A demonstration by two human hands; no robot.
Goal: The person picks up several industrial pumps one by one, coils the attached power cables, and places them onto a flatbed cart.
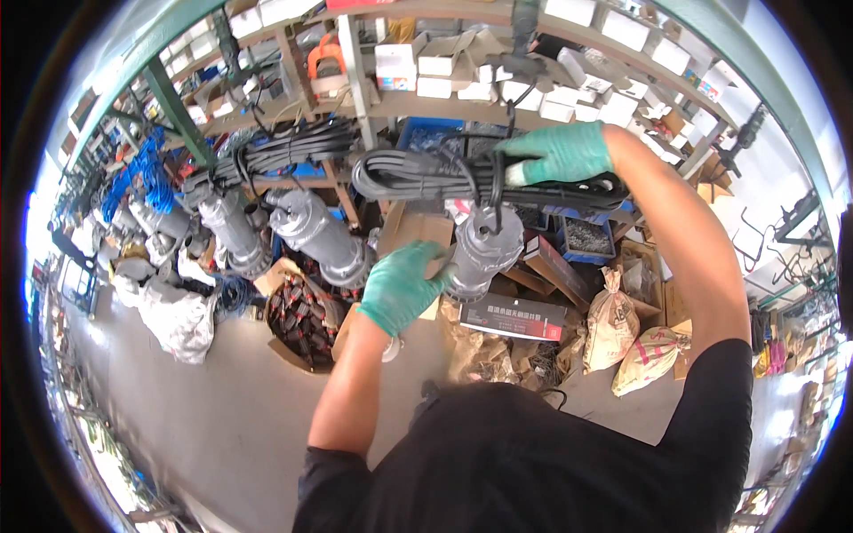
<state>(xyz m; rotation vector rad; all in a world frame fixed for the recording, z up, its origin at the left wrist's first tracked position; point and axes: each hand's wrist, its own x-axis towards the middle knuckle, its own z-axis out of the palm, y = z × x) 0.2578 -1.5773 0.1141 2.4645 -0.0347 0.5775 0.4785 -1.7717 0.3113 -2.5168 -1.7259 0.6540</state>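
In front of me hangs a grey metal submersible pump (487, 249), upright, beneath a thick coil of black cable (409, 178). My right hand (564, 155), in a green glove, reaches over the coil, its fingers and thumb closed about a strand of cable near the middle. My left hand (404, 286), gloved the same way, is at the pump's lower left side. Its fingers are apart and their tips are against or very near the grey casing.
More grey pumps (320, 235) hang in a row to the left. Below stand a carton of dark parts (306, 320), a flat printed box (514, 318) and tied sacks (611, 324). Behind are a blue bin (586, 238) and shelves crowded with white boxes (395, 67).
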